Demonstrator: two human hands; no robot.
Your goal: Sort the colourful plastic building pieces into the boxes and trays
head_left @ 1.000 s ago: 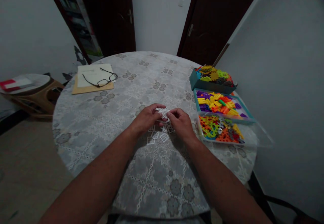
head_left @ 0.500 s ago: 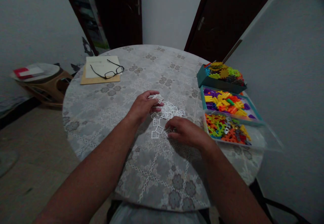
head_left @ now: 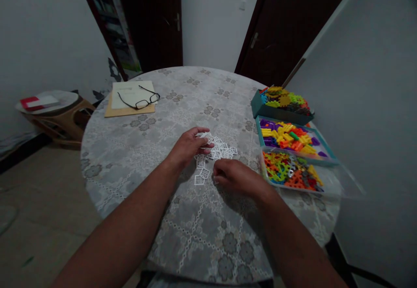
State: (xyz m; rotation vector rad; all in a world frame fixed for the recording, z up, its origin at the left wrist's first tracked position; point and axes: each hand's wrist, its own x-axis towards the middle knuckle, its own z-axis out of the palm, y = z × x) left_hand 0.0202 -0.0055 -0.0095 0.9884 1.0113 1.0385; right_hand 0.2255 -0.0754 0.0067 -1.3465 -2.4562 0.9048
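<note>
Several small white lattice squares (head_left: 219,150) lie in a loose heap at the middle of the round table (head_left: 137,157). My left hand (head_left: 190,145) rests at the heap's left side, fingers curled and pinched on one white square. My right hand (head_left: 235,176) lies lower, knuckles up, its fingers curled down onto a white square at the heap's near edge. Two loose squares (head_left: 202,177) sit just left of my right hand.
Three trays of coloured plastic pieces (head_left: 286,149) line the table's right edge, next to a grey wall. Black glasses (head_left: 140,101) lie on papers at the far left. A low stool (head_left: 55,114) with a red book stands on the floor. Two dark doors are behind.
My right hand has left the piece held between both hands and dropped to the near edge of the heap. My left hand stays on its white square.
</note>
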